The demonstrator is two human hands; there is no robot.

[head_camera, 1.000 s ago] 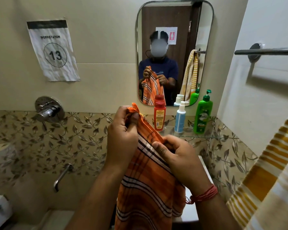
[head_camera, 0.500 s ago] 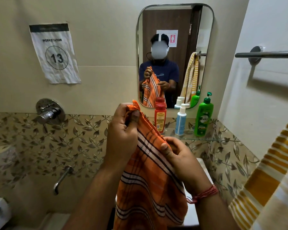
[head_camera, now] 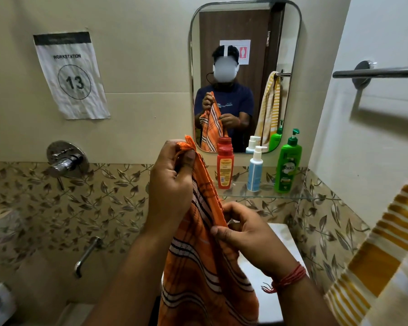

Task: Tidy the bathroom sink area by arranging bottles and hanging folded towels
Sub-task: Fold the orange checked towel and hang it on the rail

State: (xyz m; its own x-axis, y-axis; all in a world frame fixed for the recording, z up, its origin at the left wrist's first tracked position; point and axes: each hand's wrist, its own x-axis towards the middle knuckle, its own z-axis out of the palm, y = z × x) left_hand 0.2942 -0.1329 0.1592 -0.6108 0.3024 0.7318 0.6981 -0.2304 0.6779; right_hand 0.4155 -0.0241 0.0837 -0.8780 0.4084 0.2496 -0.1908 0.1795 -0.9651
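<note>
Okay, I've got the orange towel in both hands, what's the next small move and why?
Probably slide the right hand down the orange towel's edge to pull it straight. The left hand pinches the top corner, but the cloth hangs bunched, not folded flat. The towel bar on the right is free.

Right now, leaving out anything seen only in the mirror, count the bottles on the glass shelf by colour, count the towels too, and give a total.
Red bottle: 1
White and blue spray bottle: 1
Green pump bottle: 1
Orange towel, gripped by the left hand and right hand: 1
Yellow striped towel: 1
Total: 5
</note>
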